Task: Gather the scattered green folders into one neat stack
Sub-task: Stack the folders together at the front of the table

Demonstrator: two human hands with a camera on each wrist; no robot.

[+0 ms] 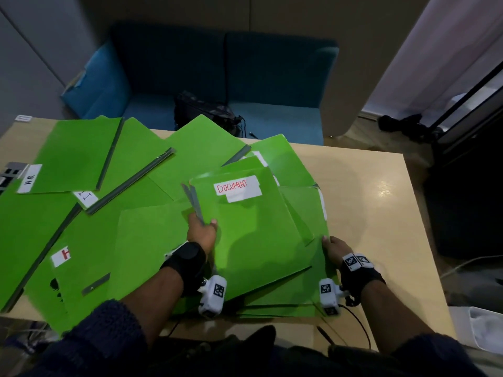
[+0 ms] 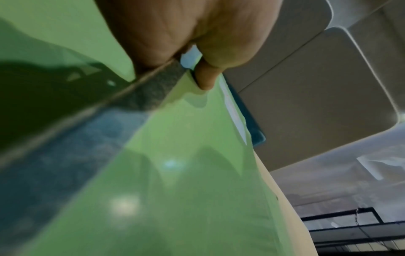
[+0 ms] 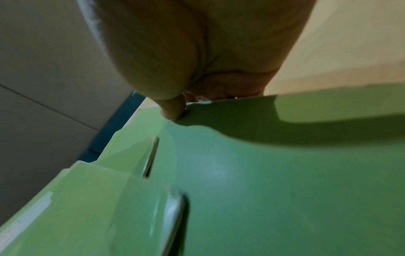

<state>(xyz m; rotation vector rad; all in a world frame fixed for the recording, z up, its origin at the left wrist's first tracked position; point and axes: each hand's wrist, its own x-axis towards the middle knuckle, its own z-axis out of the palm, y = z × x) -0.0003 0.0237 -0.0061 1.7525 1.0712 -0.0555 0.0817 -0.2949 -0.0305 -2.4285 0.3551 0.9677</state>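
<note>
Several green folders with grey spines lie fanned across the wooden table [image 1: 364, 186]. On top, near the middle, is a folder labelled DOCUMENT [image 1: 255, 229]. My left hand [image 1: 202, 229] pinches its grey-spined left edge, thumb on top and fingers beneath; in the left wrist view the thumb [image 2: 206, 78] presses the green cover [image 2: 175, 173] beside the spine. My right hand [image 1: 333, 244] grips the right edge of the folders [image 1: 313, 213] under it; in the right wrist view a fingertip [image 3: 172, 109] pinches that green edge [image 3: 263, 173]. Other folders bear HR [image 1: 30, 178] and IT [image 1: 87, 197] labels at left.
A blue sofa [image 1: 272, 77] with a dark bag [image 1: 204, 110] stands behind the table. Bare tabletop lies right of the folders. A dark unit [image 1: 468, 208] sits at far right, a white object [image 1: 479, 327] at lower right. Cables [image 1: 359, 322] hang at the near table edge.
</note>
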